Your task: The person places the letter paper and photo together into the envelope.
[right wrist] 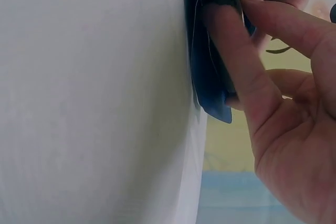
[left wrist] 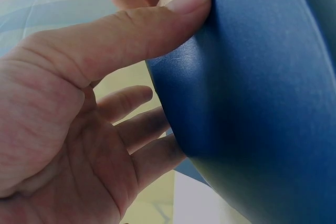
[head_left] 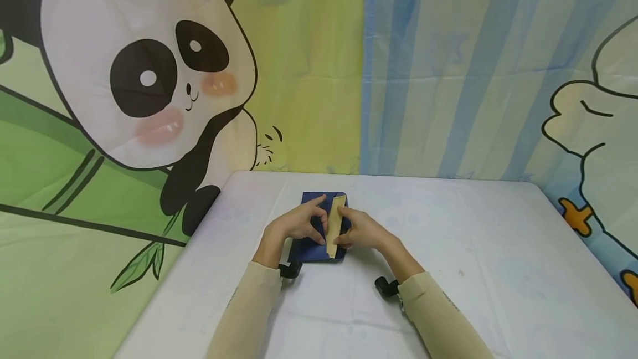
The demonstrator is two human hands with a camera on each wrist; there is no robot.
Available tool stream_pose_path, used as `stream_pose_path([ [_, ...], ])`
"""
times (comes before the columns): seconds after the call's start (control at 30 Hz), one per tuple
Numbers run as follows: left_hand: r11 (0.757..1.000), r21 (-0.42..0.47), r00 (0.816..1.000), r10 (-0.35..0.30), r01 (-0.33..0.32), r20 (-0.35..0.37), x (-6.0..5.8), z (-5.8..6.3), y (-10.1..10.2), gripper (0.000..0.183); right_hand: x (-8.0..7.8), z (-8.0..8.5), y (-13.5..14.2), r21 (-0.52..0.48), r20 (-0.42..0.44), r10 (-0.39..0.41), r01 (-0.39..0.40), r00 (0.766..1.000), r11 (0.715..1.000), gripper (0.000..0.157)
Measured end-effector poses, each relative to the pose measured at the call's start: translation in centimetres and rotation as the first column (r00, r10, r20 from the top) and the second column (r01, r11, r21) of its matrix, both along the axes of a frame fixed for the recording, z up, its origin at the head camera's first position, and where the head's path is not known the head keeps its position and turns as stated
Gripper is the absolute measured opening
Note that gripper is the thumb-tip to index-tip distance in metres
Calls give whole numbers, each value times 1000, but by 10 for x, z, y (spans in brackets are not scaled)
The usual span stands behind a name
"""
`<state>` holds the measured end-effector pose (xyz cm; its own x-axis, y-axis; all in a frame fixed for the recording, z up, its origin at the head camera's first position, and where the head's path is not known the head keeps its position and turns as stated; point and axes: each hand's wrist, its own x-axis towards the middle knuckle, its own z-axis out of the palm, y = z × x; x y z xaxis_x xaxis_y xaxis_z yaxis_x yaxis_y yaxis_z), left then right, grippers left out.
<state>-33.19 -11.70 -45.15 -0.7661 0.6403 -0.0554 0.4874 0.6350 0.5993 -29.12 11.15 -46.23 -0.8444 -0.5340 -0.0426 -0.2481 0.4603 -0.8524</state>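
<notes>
A dark blue piece of folded paper lies on the white table, with a narrow cream strip standing along its right part. From the left, my left hand pinches the strip's edge; in the left wrist view its thumb presses the blue face while other fingers reach behind the sheet. My right hand grips the same folded part from the right. In the right wrist view, one finger of the right hand reaches into the fold between blue layers.
The white table stretches out around the paper. Behind it hangs a curtain printed with a panda. Small black wrist cameras are strapped on at the left cuff and right cuff.
</notes>
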Motion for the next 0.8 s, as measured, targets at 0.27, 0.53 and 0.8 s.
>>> stream_pose_path([
  [0.27,1000,-11,1000,11,-11,3,1,1,-2,28,1,-1,-3,33,-89,3,0,996,999,90],
  [0.53,1000,-18,1000,3,-2,12,3,2,-1,27,1,-4,-7,-18,-92,-72,70,993,997,89],
  [0.8,1000,-11,1000,3,-3,9,3,3,0,27,0,-7,-15,-89,-68,-143,137,987,987,92],
])
